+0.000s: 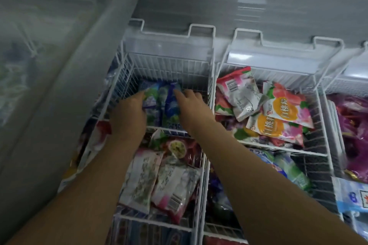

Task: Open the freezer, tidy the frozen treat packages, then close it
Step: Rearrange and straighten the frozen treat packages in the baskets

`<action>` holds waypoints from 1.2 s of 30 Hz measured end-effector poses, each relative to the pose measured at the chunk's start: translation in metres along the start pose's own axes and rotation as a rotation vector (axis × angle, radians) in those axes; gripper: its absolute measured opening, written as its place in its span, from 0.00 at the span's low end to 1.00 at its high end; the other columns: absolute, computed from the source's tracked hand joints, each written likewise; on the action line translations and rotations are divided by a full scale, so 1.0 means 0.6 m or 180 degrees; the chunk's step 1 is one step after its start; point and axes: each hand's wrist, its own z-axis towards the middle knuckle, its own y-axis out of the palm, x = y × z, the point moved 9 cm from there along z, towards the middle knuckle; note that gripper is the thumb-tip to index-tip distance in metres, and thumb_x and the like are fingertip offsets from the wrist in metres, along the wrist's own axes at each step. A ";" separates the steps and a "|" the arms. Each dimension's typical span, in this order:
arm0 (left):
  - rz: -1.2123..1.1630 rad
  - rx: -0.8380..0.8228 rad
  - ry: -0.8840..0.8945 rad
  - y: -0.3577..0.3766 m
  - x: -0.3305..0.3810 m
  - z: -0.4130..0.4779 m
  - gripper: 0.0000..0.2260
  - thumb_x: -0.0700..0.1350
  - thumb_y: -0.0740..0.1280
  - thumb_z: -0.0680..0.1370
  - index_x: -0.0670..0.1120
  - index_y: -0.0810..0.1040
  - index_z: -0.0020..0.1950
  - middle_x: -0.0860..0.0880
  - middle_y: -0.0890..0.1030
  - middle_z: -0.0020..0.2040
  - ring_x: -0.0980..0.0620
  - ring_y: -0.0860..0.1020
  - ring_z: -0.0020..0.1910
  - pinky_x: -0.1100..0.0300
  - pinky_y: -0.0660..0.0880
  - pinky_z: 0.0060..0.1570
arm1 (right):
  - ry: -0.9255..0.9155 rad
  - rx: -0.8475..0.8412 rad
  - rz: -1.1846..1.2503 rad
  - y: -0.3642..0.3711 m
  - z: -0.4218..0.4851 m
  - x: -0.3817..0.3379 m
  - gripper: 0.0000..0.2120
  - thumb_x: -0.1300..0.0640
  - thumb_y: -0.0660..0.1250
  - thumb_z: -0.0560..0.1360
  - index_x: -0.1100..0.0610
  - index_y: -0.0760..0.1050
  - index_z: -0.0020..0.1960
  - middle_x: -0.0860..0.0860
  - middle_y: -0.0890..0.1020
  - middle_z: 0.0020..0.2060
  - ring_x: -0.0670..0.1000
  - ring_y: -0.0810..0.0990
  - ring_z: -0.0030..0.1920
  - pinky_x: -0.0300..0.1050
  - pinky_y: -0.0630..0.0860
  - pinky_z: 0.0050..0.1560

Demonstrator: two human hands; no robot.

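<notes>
The chest freezer stands open, its sliding glass lid (59,49) pushed to the left. Both of my hands reach into the far compartment of the left white wire basket (167,63). Blue and green treat packages (159,103) lie side by side there. My left hand (129,111) presses against their left side, fingers partly hidden behind the packs. My right hand (189,103) rests on top of the right-hand blue pack with fingers spread. Whether either hand grips a pack is unclear.
Nearer in the same basket lie pink and white packages (159,181). The right basket (322,97) holds orange and pink peach packs (278,117) in a loose heap. Purple packs (354,135) sit at the far right. Frosted inner wall (199,6) rises behind.
</notes>
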 end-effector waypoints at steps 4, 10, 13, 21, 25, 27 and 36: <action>0.0319 -0.1029 -0.0416 0.060 -0.031 0.004 0.05 0.38 0.62 0.77 0.40 0.77 0.50 0.38 0.79 0.48 0.39 0.77 0.45 0.43 0.76 0.48 | -0.0059 -0.0298 0.0058 0.034 0.013 -0.004 0.37 0.56 0.70 0.75 0.55 0.54 0.77 0.60 0.64 0.71 0.62 0.62 0.70 0.58 0.68 0.67; -0.0350 -0.0666 0.0146 0.035 0.092 -0.062 0.14 0.42 0.61 0.80 0.39 0.74 0.64 0.39 0.76 0.60 0.39 0.75 0.57 0.43 0.70 0.61 | 0.0017 0.1250 0.1397 -0.067 -0.179 0.032 0.21 0.57 0.63 0.79 0.56 0.69 0.72 0.52 0.70 0.68 0.51 0.68 0.69 0.42 0.68 0.67; -0.1068 -0.0371 0.0995 0.009 0.206 -0.166 0.13 0.41 0.64 0.79 0.41 0.76 0.63 0.45 0.77 0.60 0.47 0.75 0.57 0.54 0.74 0.56 | 0.0626 0.1724 0.1429 -0.092 -0.317 0.136 0.15 0.57 0.62 0.80 0.52 0.73 0.66 0.45 0.72 0.64 0.45 0.71 0.65 0.33 0.68 0.63; -0.0241 -0.1539 0.2308 0.141 0.387 -0.258 0.29 0.48 0.71 0.74 0.45 0.66 0.73 0.47 0.70 0.69 0.47 0.69 0.67 0.50 0.72 0.62 | 0.1851 0.0158 0.0727 0.004 -0.437 0.350 0.27 0.59 0.62 0.79 0.53 0.60 0.77 0.58 0.61 0.75 0.60 0.61 0.73 0.53 0.65 0.69; 0.0221 -0.1650 0.2218 0.178 0.391 -0.246 0.29 0.44 0.71 0.73 0.47 0.64 0.72 0.47 0.72 0.67 0.46 0.72 0.64 0.47 0.76 0.54 | 0.1749 -0.0382 0.1043 0.043 -0.418 0.366 0.36 0.53 0.62 0.79 0.47 0.44 0.79 0.59 0.51 0.78 0.61 0.51 0.77 0.54 0.57 0.73; 0.0290 -0.1578 0.2097 0.176 0.386 -0.246 0.26 0.43 0.70 0.74 0.47 0.67 0.70 0.47 0.75 0.63 0.45 0.76 0.60 0.46 0.77 0.49 | 0.1752 -0.0468 0.1033 0.049 -0.417 0.370 0.40 0.49 0.64 0.76 0.46 0.42 0.79 0.57 0.52 0.77 0.60 0.53 0.76 0.55 0.58 0.72; -0.0206 -0.0929 0.1750 0.057 0.342 -0.268 0.33 0.38 0.76 0.68 0.47 0.68 0.71 0.48 0.77 0.64 0.47 0.77 0.61 0.50 0.79 0.52 | 0.1861 0.0467 0.1088 0.013 -0.436 0.341 0.38 0.50 0.71 0.73 0.45 0.55 0.78 0.55 0.71 0.63 0.57 0.71 0.61 0.51 0.73 0.58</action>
